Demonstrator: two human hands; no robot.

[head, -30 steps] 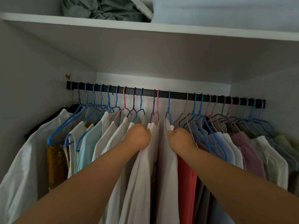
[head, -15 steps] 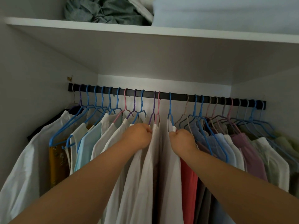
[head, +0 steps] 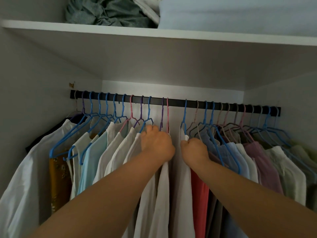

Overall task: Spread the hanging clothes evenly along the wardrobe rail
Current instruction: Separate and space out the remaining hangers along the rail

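A black rail [head: 176, 101] runs across the wardrobe, carrying several blue, pink and purple hangers with shirts. My left hand [head: 157, 143] grips the top of a white garment [head: 161, 189] under the purple and pink hangers [head: 165, 115] near the rail's middle. My right hand [head: 194, 148] pinches the shoulder of another white garment [head: 182, 186] on a blue hanger [head: 185, 117]. A narrow gap shows between the two hands. Left of it hang white and pale blue shirts [head: 92, 162]; right of it hang a red garment [head: 199, 200], pale blue, mauve and white ones.
A white shelf [head: 154, 34] lies above the rail with a crumpled green cloth [head: 106, 12] and folded pale bedding [head: 240, 14]. The wardrobe's side walls close in left [head: 34, 100] and right [head: 283, 97]. Hangers crowd more tightly at the right end.
The hands have drawn apart, with the blue hanger sliding right on the rail. My left hand has risen towards the hanger necks. The view has tilted slightly downward.
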